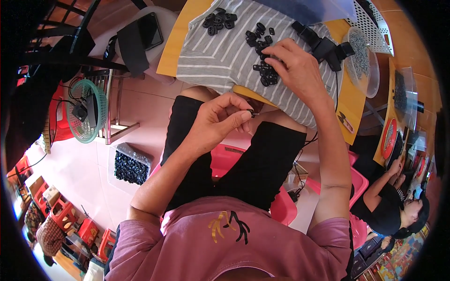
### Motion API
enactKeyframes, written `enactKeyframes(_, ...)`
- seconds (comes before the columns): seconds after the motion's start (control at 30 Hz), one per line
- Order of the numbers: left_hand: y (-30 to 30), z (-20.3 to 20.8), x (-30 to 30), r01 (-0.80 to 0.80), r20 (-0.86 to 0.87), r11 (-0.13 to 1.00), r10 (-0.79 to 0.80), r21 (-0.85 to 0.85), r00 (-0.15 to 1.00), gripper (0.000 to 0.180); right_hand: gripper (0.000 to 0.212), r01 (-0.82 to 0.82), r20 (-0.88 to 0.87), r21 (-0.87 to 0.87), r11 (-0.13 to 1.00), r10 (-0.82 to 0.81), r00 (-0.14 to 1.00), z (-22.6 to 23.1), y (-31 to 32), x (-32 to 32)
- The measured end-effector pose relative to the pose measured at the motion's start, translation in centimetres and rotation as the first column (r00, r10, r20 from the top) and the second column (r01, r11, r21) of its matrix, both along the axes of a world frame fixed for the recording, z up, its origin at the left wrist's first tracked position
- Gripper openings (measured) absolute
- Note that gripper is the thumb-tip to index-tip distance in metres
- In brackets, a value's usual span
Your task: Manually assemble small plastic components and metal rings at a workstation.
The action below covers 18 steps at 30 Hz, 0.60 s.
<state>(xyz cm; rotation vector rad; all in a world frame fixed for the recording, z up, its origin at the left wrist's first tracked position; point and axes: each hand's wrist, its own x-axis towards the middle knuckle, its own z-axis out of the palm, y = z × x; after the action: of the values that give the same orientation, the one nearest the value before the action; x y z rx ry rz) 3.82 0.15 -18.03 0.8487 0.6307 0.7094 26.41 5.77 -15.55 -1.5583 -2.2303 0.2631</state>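
Above my lap, my left hand (222, 114) is closed in a pinch on a small black cord-lock piece (251, 112), from which a thin metal spring sticks out. Over the grey striped cloth (206, 56), my right hand (295, 68) has thumb and fingers curled together among black cord-lock parts; what lies between the tips is mostly hidden. Several loose parts (255, 40) lie just beyond those fingertips, and a nearer cluster (266, 75) sits below them. Another group of black cord-lock pieces (218, 21) rests at the cloth's far left.
A clear tub of springs (358, 56) stands right of the cloth, near black straps (323, 47) and snips (346, 122). On the floor at left is a bin of black parts (131, 168). A green basket (86, 112) stands farther left. Another person (389, 206) works at right.
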Motion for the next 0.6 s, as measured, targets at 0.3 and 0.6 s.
enactKeyframes(0.3,0.0,-0.3,-0.3,0.024,0.021,0.999,-0.023,-0.024,1.000,0.012,0.015,0.156,-0.106,-0.156,0.975,-0.174,0.979,1.0,0.3,1.4)
enactKeyframes(0.6,0.0,-0.1,-0.2,0.023,0.030,1.000,-0.022,-0.015,0.999,0.010,0.018,0.190,0.033,-0.018,0.982,-0.189,0.981,-0.3,3.1,0.6)
